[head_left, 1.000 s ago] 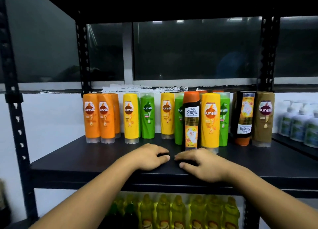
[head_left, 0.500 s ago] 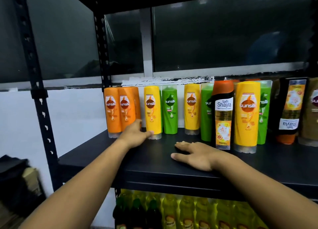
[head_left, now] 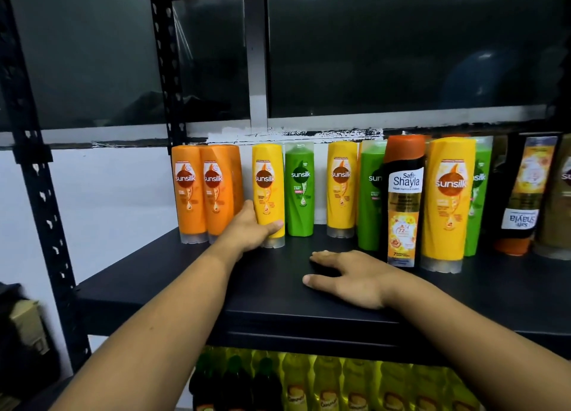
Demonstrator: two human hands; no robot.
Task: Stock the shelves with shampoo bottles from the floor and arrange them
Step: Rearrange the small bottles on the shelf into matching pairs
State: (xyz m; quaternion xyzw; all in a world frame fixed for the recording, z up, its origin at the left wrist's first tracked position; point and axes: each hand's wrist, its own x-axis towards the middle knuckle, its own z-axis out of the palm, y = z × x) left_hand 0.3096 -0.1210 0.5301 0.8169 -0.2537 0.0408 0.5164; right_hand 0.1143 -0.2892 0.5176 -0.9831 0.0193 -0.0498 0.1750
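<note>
Head view: left hand [head_left: 250, 228] grips yellow bottle [head_left: 268, 191]; right hand [head_left: 349, 276] rests apart.

Shop or stockroom indicated. A black metal rack [head_left: 40, 194] with slotted uprights is set against a white wall [head_left: 117, 200] under dark window panes [head_left: 401, 49]. Branded shampoo is lined up on its shelf [head_left: 185, 281], grouped by colour: orange bottles [head_left: 188, 194], a yellow bottle [head_left: 268, 191], a green bottle [head_left: 299, 191]. The tier below is packed with rows of yellowish bottles [head_left: 355, 386].
</note>
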